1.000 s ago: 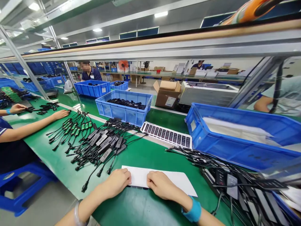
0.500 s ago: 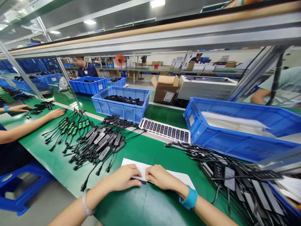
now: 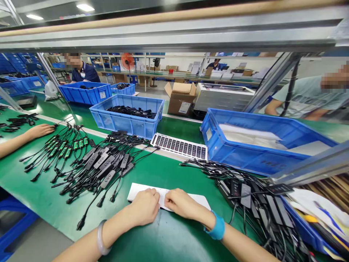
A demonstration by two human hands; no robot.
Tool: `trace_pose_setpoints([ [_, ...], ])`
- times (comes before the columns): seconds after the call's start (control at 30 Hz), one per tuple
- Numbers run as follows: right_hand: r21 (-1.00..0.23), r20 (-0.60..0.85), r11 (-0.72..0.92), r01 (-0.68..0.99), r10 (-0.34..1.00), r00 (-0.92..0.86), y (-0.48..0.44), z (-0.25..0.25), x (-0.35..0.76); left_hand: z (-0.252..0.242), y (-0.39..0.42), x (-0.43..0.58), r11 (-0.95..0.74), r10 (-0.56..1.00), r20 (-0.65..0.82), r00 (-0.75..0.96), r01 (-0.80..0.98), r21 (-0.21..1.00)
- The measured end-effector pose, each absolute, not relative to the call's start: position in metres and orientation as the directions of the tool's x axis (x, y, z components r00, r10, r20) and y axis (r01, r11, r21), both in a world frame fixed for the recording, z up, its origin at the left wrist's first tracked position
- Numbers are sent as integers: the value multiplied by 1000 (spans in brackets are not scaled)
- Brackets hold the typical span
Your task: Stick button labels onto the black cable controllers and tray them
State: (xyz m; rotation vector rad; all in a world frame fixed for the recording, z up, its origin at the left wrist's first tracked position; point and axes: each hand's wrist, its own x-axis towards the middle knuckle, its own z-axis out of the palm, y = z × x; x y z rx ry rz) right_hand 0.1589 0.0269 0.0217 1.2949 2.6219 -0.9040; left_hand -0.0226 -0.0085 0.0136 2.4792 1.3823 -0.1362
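A white sheet lies before me on the green bench, its near edge under my fingers. My left hand, with a pale bangle at the wrist, is closed on the sheet's near edge. Close beside it, my right hand, with a blue wristband, has its fingers curled on the same edge. A thin dark strip shows beneath the sheet between the hands; what it is I cannot make out. Farther back lies a white sheet of black labels, each with small printed marks.
Cabled black controllers pile up at left, beside green circuit boards. More cabled controllers crowd the right. Blue bins stand behind, one large bin holding white sheets. A co-worker's hand rests at far left.
The view has turned and shifted, so the bench sits farther left. My left fingers have curled in more tightly on the sheet's edge; the right hand stays beside it.
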Motion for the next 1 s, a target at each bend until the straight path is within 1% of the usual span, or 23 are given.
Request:
trace_pose_setpoints([
  [0.07,-498,-328,485,719,662,-674,28,22,163,13,-8,-22,-494,815,-228,532,845,206],
  [0.13,-493,-340,497,714,645,-684,27,23,165,12,-7,-22,-496,814,-230,534,844,203],
  [0.33,-348,-343,520,780,704,-622,5,15,158,11,-8,-22,-514,811,-205,548,835,199],
  [0.47,-252,-311,560,789,725,-614,-7,3,156,11,-9,-23,-546,795,-176,581,811,210],
  [0.53,-229,-299,557,798,740,-602,-7,-2,157,12,-7,-23,-562,780,-174,601,795,226],
  [0.67,-267,-282,520,812,763,-581,-4,-8,158,12,-1,-21,-567,760,-200,618,781,261],
  [0.83,-303,-238,460,834,811,-534,-1,-7,157,12,5,-16,-517,786,-232,573,815,261],
  [1.0,-395,-230,462,794,787,-573,4,-4,160,17,9,-21,-545,743,-201,639,751,374],
])
